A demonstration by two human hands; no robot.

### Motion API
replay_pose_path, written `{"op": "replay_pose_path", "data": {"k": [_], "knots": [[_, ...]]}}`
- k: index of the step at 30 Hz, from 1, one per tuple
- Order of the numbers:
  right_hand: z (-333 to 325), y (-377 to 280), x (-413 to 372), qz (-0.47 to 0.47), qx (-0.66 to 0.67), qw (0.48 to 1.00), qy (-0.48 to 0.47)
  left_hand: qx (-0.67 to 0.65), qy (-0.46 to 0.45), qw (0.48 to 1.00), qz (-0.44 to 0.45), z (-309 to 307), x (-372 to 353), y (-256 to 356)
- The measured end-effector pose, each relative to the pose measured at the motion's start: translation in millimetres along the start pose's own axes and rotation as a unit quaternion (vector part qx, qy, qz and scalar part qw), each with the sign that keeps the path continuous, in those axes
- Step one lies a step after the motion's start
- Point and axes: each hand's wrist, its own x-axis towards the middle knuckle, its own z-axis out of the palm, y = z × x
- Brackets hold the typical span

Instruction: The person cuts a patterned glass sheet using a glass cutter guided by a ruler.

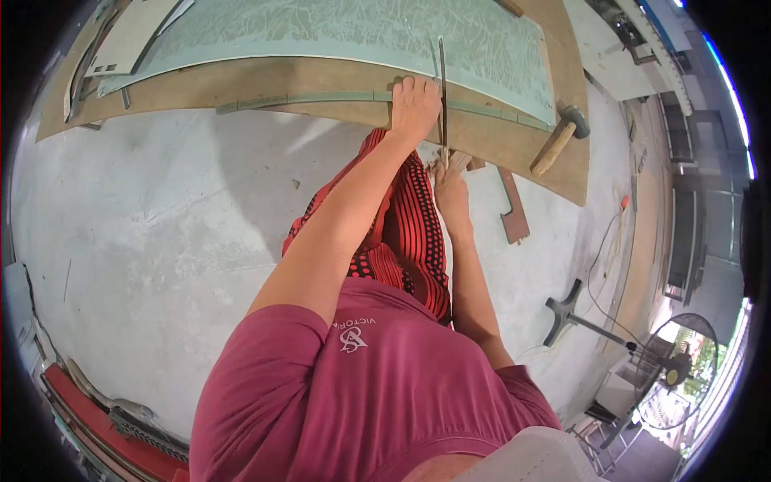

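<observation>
My left hand (415,106) presses down on a long thin grey-green strip (321,97), its fingers curled over it at the front of the brown board tabletop (265,80). Short cross lines mark the strip at intervals. Just to the right stands a long narrow dark handsaw (443,96), seen edge-on, its blade across the strip and pointing away from me. My right hand (452,193) is closed around the saw's near end, below the table edge; the handle is mostly hidden by the fingers.
A wooden-handled mallet (560,140) lies at the tabletop's right end. Behind the strip is a large pale green patterned sheet (321,36), with white panels (132,40) at the left. A brown bracket-like piece (511,205) shows below the edge. A standing fan (675,369) is at lower right.
</observation>
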Motion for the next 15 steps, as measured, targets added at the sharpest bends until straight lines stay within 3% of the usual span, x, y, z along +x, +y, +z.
{"op": "replay_pose_path", "data": {"k": [6, 10, 12, 15], "knots": [[6, 26, -68, 0.034, 0.012, 0.999, -0.017, -0.003, -0.005, 1.0, -0.001, 2, -3, 1], [1, 20, -34, 0.054, -0.02, 0.998, -0.026, -0.004, -0.014, 1.0, -0.002, 0, -4, 3], [-4, 8, -9, -0.003, -0.006, 1.0, -0.013, 0.001, -0.012, 1.0, -0.004, -2, -1, 3], [3, 7, -5, 0.001, 0.001, 1.0, -0.003, 0.003, -0.003, 1.0, -0.004, 0, -1, 1]]}}
